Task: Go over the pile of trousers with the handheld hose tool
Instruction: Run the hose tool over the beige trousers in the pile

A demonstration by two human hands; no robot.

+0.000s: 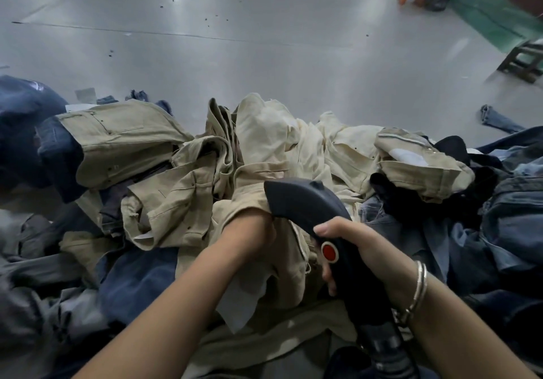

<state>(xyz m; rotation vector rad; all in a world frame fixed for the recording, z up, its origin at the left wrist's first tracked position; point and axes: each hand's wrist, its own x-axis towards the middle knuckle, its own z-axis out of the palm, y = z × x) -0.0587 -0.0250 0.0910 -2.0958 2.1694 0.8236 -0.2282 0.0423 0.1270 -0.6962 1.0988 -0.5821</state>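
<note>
Hose tool (311, 211) gripped in right hand (352, 249), long axis running from lower right up-left, nozzle over beige trousers (176, 202). Left hand (249, 231) clutching beige cloth. Bare grey floor (235, 40) beyond pile's far edge.

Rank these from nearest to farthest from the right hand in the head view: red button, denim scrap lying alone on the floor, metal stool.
1. Red button, on the hose tool gripped by the right hand, beside its thumb.
2. Denim scrap, alone on the floor, far right.
3. Metal stool, right edge, beyond the scrap.
</note>
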